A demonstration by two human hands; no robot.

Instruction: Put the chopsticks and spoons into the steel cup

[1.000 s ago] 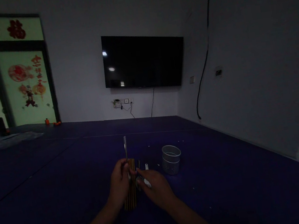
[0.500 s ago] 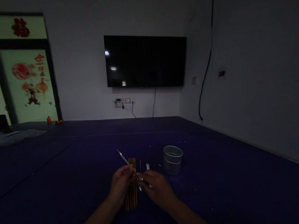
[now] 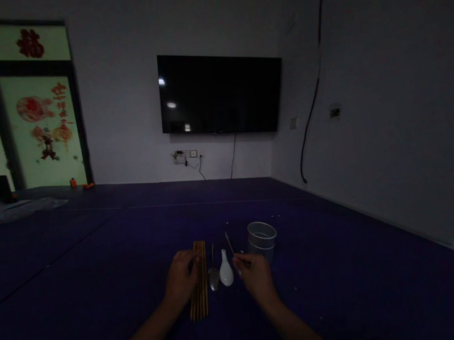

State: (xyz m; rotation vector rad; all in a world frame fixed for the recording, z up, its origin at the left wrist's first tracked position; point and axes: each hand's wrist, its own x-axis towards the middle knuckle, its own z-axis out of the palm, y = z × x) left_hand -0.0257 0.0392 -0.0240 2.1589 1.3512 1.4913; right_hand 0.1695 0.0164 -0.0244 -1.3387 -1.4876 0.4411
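On the dark blue floor mat lie a bundle of wooden chopsticks (image 3: 200, 289), a metal spoon (image 3: 213, 275) and a white ceramic spoon (image 3: 226, 272), side by side. My left hand (image 3: 183, 280) rests with curled fingers on the chopsticks' left edge. My right hand (image 3: 254, 272) sits just right of the white spoon, pinching the lower end of a thin metal utensil (image 3: 229, 243) that lies on the mat. A metal cup (image 3: 261, 239) stands upright just beyond my right hand.
The room is dim. A black TV (image 3: 219, 93) hangs on the far wall above a power socket (image 3: 185, 155). A window with red paper decorations (image 3: 41, 122) is at the left. A black cable (image 3: 313, 87) runs down the right wall.
The metal utensil my left hand held upright has come down and now lies on the mat right of the white spoon. My right hand moved right; both spoons are now uncovered.
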